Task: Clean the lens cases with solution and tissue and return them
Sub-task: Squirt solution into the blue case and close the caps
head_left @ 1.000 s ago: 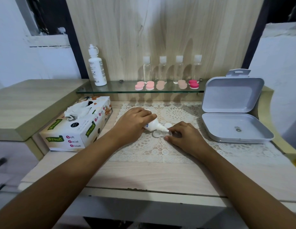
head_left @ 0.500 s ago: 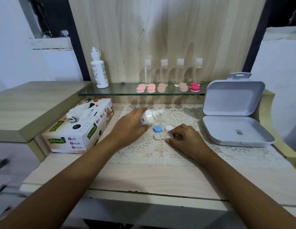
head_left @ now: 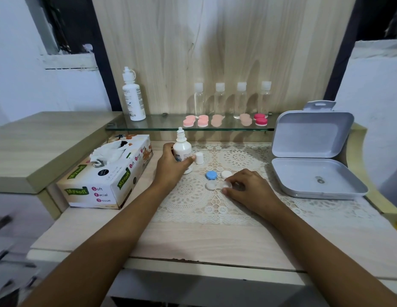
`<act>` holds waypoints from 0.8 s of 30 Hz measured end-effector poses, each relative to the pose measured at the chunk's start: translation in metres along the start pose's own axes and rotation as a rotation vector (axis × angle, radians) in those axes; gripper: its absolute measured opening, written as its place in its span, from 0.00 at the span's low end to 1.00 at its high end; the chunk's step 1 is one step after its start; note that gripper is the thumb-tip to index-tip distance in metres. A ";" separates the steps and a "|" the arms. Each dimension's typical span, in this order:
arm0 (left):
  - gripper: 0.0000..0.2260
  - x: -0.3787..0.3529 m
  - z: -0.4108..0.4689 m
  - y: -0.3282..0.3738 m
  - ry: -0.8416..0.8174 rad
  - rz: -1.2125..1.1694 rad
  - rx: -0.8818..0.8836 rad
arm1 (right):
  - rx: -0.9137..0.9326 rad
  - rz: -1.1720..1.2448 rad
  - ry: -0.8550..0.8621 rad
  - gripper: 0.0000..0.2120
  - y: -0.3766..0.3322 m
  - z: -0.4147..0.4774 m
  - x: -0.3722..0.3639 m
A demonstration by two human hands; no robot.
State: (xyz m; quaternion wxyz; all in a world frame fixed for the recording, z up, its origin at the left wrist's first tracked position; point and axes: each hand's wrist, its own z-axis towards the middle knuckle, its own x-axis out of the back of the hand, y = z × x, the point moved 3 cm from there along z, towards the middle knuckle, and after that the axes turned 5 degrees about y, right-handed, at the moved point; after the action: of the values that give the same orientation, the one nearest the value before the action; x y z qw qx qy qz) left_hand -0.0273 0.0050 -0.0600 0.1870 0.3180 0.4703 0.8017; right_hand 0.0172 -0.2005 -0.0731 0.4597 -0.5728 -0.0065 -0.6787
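Tissues [head_left: 109, 173], left of the mat [head_left: 193, 202]: none in hand. Your left hand [head_left: 171, 167] grasps the bottle [head_left: 182, 149], upright at the mat's left rear, with its cap [head_left: 199, 157] off just beside it. Mid-mat: blue lid [head_left: 211, 175] and white lid [head_left: 226, 174] off. The case [head_left: 212, 185] lies open, and your right hand [head_left: 248, 187] pinches its right cup. Judged early: wiping, relidding and return remain. The shelf cases [head_left: 224, 120] behind the mat are still pending.

Left hand [head_left: 171, 166] gripping upright solution bottle [head_left: 182, 149], right hand [head_left: 248, 189] pinching open lens case [head_left: 217, 185] on lace mat [head_left: 193, 200]
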 end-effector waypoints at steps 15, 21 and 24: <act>0.15 -0.009 -0.040 0.047 0.178 0.067 -0.394 | 0.000 -0.026 -0.012 0.15 0.000 0.001 0.000; 0.16 -0.037 -0.033 0.045 -0.188 0.382 -0.272 | 0.004 -0.018 0.001 0.13 0.000 0.000 -0.001; 0.20 -0.043 -0.025 0.037 -0.261 0.569 -0.196 | -0.005 -0.007 0.002 0.13 0.000 0.000 -0.001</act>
State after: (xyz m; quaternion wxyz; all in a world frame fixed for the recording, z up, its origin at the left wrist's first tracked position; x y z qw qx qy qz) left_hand -0.0128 -0.0547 -0.0506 0.0440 0.5171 0.2554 0.8158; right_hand 0.0173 -0.2002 -0.0742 0.4561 -0.5731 -0.0062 -0.6808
